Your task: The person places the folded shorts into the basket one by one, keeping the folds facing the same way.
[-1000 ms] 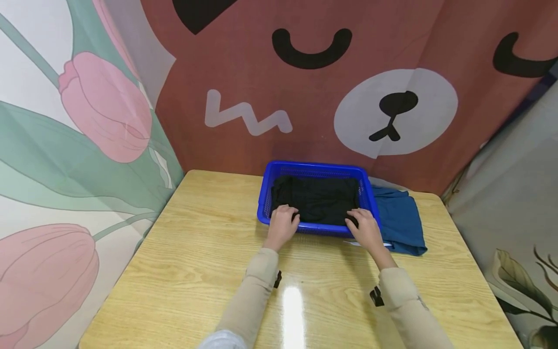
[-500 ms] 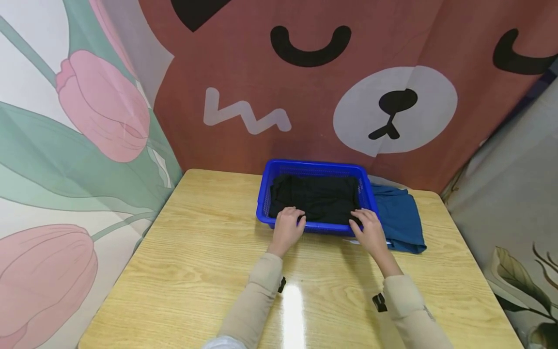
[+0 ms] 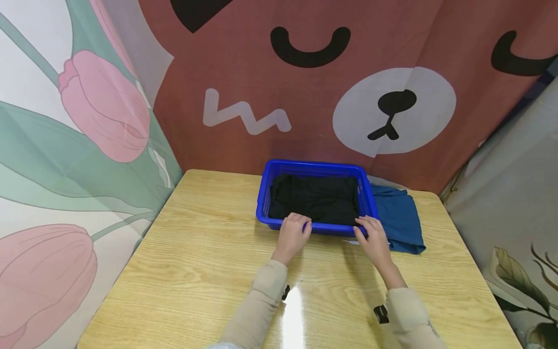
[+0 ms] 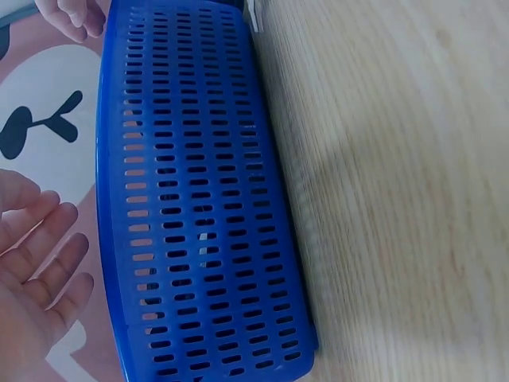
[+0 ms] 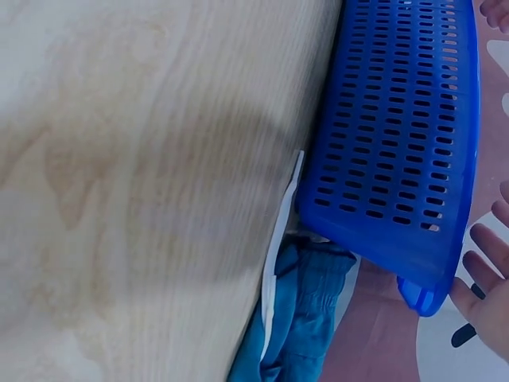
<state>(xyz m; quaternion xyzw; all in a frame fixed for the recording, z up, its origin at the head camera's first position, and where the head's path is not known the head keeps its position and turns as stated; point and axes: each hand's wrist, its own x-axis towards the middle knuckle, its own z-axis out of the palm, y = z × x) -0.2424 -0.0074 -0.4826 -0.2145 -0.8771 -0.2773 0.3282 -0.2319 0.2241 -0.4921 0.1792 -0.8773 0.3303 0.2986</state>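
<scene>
A folded black cloth (image 3: 322, 198), probably a garment, lies inside a blue perforated plastic basket (image 3: 260, 206) at the back of the table. My left hand (image 3: 294, 237) is at the basket's near rim. Its fingers, loosely bent, stand a little apart from the rim in the left wrist view. Near the basket's front right corner is my right hand (image 3: 373, 240), its fingers relaxed above the rim. The thumb (image 5: 465, 298) appears to touch the rim in the right wrist view. Neither hand grips anything.
Right of the basket lies a folded teal-blue garment (image 3: 401, 220), close against it. A thin white strip (image 5: 278, 239) runs along its near edge. The wooden table (image 3: 209, 252) reaches back to a printed bear curtain (image 3: 244, 58).
My left hand has slid right along the near rim, and my right hand has shifted slightly right. Both have drawn back from the black cloth towards the person. The basket stays in place.
</scene>
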